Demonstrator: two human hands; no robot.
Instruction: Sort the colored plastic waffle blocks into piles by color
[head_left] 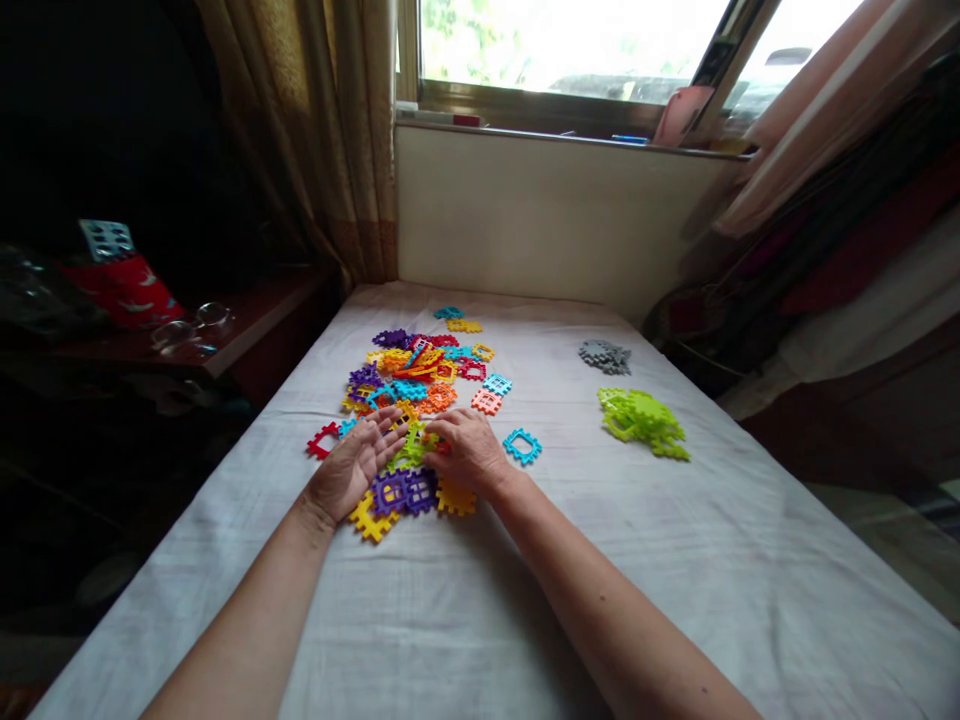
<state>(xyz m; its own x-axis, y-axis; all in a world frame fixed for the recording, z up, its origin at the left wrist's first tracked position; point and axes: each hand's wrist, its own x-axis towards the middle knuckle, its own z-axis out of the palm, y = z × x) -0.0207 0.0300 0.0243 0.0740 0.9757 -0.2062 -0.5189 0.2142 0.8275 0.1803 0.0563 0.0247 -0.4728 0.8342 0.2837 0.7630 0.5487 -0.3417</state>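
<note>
My left hand (pixel 354 468) lies palm up with its fingers spread at the left side of a mixed pile of notched plastic pieces. My right hand (pixel 466 447) is curled over the pile's right side, its fingers bent around something orange-red that is mostly hidden. Between the hands are lime green pieces (pixel 411 448). Just below them are purple window pieces (pixel 405 492) and yellow pieces (pixel 373 520). Orange pieces (pixel 437 398) and blue pieces (pixel 409 391) lie beyond. A blue frame piece (pixel 522 446) sits apart, right of my right hand.
On the white sheet (pixel 570 600), a lime green heap (pixel 643 422) and a grey heap (pixel 604 356) lie to the right. A dark side table (pixel 255 320) with glasses (pixel 193 325) and a red container (pixel 127 290) stands at the left. The wall (pixel 525 215) borders the far edge.
</note>
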